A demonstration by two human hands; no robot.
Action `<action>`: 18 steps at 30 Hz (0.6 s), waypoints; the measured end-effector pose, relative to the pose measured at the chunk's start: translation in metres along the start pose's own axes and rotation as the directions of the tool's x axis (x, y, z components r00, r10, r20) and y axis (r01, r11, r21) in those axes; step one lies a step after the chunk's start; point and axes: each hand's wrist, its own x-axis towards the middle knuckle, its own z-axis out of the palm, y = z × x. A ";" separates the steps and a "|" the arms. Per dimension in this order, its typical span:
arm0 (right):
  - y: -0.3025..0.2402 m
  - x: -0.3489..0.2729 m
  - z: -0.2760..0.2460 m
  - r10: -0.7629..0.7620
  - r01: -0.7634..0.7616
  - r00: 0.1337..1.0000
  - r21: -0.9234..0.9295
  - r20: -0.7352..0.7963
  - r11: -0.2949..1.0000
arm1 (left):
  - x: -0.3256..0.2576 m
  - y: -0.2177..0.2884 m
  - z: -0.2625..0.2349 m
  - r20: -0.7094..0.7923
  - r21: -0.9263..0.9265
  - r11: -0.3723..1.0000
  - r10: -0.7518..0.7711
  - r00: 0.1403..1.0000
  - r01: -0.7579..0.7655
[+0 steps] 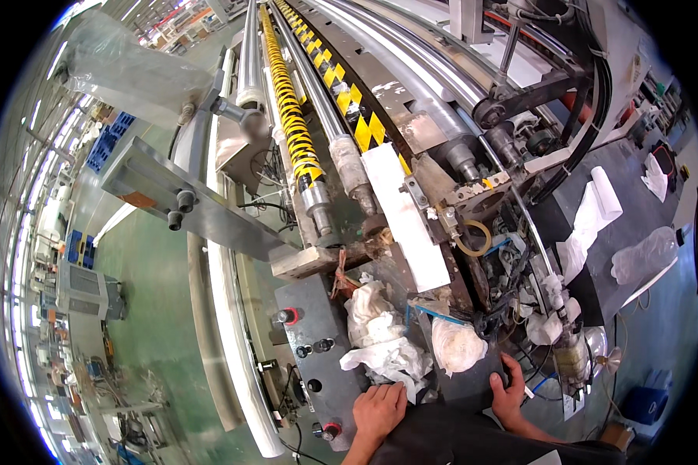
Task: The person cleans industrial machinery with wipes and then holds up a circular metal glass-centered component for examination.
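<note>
My left hand [380,411] is at the near edge of the machine's end, beside a dark grey control box [306,306]. Its fingers are folded together, and the tips are hidden. Crumpled white paper or cloth [384,345] lies just beyond it in a loose heap. My right hand [510,394] rests against the right side of a dark panel [465,391], thumb and fingers apart, holding nothing visible. On that panel sits a rounded whitish bundle [459,346], with a thin blue strip across its far side. A long white strip [407,217] stretches away over the machine.
Metal rollers [333,116] and a yellow-and-black striped bar [287,116] run away from me. A grey bracket [209,209] juts out at left. At right, a black table [597,271] bears paper and a clear plastic bottle [647,254]. Hoses and cables hang nearby.
</note>
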 end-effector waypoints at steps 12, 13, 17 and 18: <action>0.003 0.000 -0.001 -0.013 0.013 1.000 -0.013 0.007 1.000 | 0.001 -0.001 0.001 -0.013 0.025 1.000 0.008 1.000 -0.008; 0.003 -0.001 -0.001 -0.008 0.008 1.000 0.003 0.009 1.000 | 0.001 -0.001 0.001 -0.013 0.027 1.000 0.013 1.000 -0.012; 0.005 0.000 -0.001 0.010 -0.010 1.000 0.022 0.011 1.000 | 0.001 0.000 0.001 0.007 0.021 1.000 -0.003 1.000 0.003; 0.006 -0.001 -0.002 0.016 -0.017 1.000 0.015 0.012 1.000 | 0.000 0.000 0.001 0.016 0.022 1.000 -0.011 1.000 0.011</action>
